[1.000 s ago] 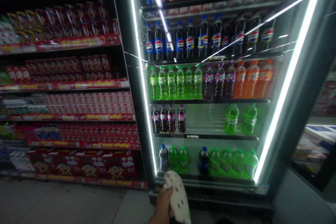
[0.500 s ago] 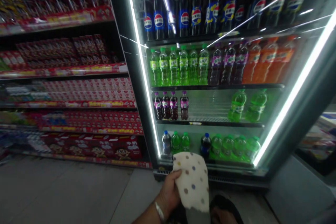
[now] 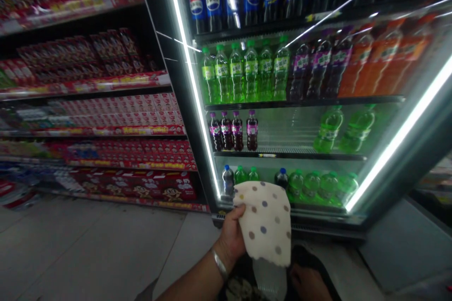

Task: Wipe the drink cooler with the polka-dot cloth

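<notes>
My left hand (image 3: 231, 237) grips a cream cloth with coloured dots (image 3: 264, 221) and holds it up in front of the bottom of a lit drinks cooler (image 3: 395, 146). A thin bangle sits on that wrist. Under the cloth hangs a pale translucent object (image 3: 270, 278) that I cannot identify. My right hand (image 3: 308, 283) shows only partly at the bottom edge, low and dark, beside a dark object. Its fingers cannot be made out.
The cooler holds rows of cola, green, purple and orange soda bottles (image 3: 247, 73) on wire shelves. To the left stand store shelves (image 3: 106, 84) packed with red snack boxes and packets. Grey floor tiles (image 3: 88, 249) lie in front.
The view has tilted down and moved closer to the cooler. My left hand has risen and the cloth has unfolded to hang flat. My right hand has come into view at the bottom.
</notes>
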Tool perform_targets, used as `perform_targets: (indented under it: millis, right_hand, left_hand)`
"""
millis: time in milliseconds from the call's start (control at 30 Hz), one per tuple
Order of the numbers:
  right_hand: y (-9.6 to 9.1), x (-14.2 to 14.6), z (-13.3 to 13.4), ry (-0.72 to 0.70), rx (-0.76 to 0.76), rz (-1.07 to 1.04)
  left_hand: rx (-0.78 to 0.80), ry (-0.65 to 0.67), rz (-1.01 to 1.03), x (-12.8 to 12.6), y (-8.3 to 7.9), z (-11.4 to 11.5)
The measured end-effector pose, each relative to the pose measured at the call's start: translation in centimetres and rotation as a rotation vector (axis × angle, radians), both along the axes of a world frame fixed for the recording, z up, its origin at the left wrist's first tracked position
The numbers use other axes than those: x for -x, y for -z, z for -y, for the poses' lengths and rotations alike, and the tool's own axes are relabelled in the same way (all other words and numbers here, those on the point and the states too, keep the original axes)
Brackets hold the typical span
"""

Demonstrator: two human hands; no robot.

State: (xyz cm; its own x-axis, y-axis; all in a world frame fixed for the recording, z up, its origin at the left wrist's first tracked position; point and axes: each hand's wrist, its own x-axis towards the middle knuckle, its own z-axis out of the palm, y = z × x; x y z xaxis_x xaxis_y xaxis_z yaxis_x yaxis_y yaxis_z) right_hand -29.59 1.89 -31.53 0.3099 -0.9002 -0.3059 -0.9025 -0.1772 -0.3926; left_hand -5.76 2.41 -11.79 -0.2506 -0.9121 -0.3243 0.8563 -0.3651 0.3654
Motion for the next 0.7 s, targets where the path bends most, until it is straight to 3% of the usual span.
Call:
perform_targets:
  millis: [267,433,700]
  right_hand:
    - [0.4,0.4,-0.1,-0.018,-0.01,-0.046]
    - [0.9,0.5,-0.1,-0.027,-0.017,-0.051]
    - [0.7,0.3,-0.3,-0.002,-0.012,-0.007]
  left_hand:
    - [0.108,0.072,0.02,-0.4,0.0,-0.7]
    - [0.069,0.099,0.039,-0.6,-0.7,-1.1]
    - [-0.08,-0.137,0.03,-1.1,-1.2,-0.4]
